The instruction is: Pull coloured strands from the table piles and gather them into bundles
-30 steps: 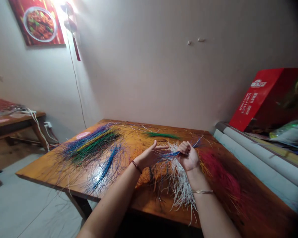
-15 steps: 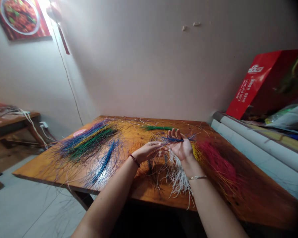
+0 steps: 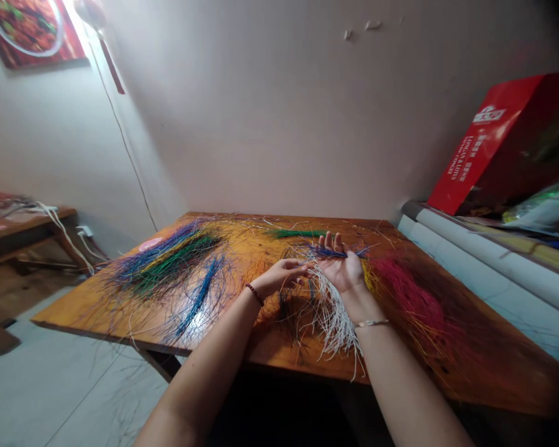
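My right hand [image 3: 343, 270] is turned palm up over the table, its fingers curled around a bundle of thin dark blue strands [image 3: 326, 251]. Just left of it, my left hand [image 3: 286, 276] has its fingers drawn together near the loose ends of those strands. Whatever lies between the left fingertips is too fine to make out. Below both hands a bundle of white strands [image 3: 335, 320] fans toward the table's front edge. Orange strands [image 3: 258, 270] lie partly hidden behind my left hand, and yellow strands [image 3: 367, 282] show beside my right wrist.
On the wooden table [image 3: 97, 313], blue strands [image 3: 200, 298], a green bundle [image 3: 181, 267] and purple strands [image 3: 168, 241] lie at left. More green strands [image 3: 298, 234] are at the back, pink ones [image 3: 414, 295] at right. Beyond stand white rolls [image 3: 475, 254] and a red bag [image 3: 484, 143].
My left fingers have curled in and drawn slightly back from the blue strands. My right hand still holds the bundle. The view has shifted a little.
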{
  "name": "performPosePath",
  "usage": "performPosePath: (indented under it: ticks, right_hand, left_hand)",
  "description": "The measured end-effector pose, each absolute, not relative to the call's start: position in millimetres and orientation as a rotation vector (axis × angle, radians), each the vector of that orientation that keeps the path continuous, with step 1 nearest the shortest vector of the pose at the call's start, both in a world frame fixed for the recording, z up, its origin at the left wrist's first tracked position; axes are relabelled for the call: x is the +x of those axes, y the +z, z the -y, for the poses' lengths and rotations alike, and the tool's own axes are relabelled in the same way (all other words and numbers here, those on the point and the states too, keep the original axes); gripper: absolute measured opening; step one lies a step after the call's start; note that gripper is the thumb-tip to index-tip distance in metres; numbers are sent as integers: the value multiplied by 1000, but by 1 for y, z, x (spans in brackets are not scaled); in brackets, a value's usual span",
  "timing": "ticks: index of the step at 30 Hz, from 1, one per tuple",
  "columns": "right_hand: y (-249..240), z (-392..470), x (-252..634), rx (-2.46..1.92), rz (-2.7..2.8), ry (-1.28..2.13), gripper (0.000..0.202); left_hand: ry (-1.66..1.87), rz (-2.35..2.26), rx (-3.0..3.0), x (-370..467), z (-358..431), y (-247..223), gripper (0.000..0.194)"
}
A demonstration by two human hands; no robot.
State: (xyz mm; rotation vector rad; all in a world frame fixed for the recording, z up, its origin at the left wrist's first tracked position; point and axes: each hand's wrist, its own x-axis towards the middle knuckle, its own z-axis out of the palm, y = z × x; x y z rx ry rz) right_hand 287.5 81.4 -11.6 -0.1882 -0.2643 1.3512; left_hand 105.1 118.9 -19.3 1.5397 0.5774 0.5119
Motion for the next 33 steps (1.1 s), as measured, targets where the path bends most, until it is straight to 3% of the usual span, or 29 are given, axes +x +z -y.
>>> performPosePath:
  ticks: [8, 25, 33]
  right_hand:
    - [-9, -80, 289, -209, 243, 1314, 38]
    - [-2, -78, 292, -196, 143, 1312, 40]
    - [-4, -79, 292, -182, 174, 1322, 40]
  left_hand:
    - [347, -568, 2221, 113, -116, -27, 48]
    - [365, -621, 2546, 114, -104, -22, 32]
    - [327, -736, 2601, 115, -103, -27, 41]
